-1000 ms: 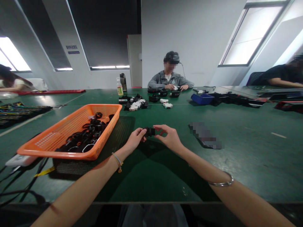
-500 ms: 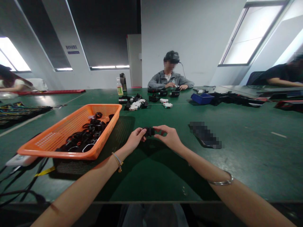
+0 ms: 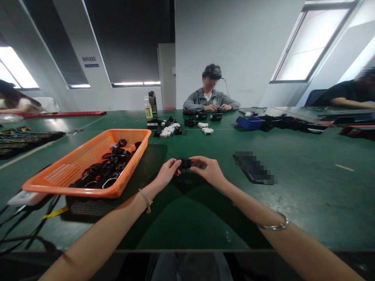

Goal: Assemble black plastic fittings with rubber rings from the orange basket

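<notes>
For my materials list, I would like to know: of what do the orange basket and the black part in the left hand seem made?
Orange basket: likely moulded plastic, slightly glossy, judging by uniform colour and perforated walls.
Black part: possibly matte plastic or rubber, showing little shine; too small to settle.

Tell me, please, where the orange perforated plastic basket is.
In the head view, the orange perforated plastic basket, holding black parts, is at left, left of the left hand.
</notes>
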`<action>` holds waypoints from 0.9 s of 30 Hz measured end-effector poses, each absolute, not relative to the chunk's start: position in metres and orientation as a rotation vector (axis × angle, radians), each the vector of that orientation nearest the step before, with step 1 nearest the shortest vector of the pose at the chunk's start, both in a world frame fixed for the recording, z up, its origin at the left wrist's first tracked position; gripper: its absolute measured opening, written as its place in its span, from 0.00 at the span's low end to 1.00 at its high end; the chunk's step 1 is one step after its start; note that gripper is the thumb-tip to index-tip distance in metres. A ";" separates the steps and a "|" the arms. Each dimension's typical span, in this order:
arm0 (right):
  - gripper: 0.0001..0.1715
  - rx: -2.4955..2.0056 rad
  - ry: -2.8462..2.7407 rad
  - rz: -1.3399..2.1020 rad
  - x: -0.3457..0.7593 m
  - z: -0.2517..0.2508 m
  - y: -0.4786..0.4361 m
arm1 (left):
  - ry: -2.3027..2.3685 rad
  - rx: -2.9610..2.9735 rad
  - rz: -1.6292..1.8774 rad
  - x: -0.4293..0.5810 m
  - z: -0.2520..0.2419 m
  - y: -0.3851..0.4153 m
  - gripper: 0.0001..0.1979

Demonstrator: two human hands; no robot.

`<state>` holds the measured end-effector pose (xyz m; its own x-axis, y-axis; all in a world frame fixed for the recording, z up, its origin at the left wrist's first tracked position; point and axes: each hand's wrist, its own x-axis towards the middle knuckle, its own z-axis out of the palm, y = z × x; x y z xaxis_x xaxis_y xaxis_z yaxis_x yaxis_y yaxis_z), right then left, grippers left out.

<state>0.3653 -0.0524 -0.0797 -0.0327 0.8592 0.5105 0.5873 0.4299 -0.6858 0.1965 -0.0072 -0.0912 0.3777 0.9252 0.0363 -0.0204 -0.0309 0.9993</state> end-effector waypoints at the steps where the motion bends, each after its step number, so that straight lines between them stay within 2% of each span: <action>1: 0.16 -1.259 -1.726 0.356 0.365 -0.080 -0.053 | 0.895 1.384 0.947 0.197 -0.091 -0.007 0.15; 7: 0.18 -1.273 -1.744 0.335 0.366 -0.078 -0.054 | 0.904 1.402 0.936 0.197 -0.090 -0.007 0.16; 27: 0.16 -1.304 -1.744 0.361 0.365 -0.078 -0.054 | 0.903 1.425 0.945 0.196 -0.091 -0.007 0.16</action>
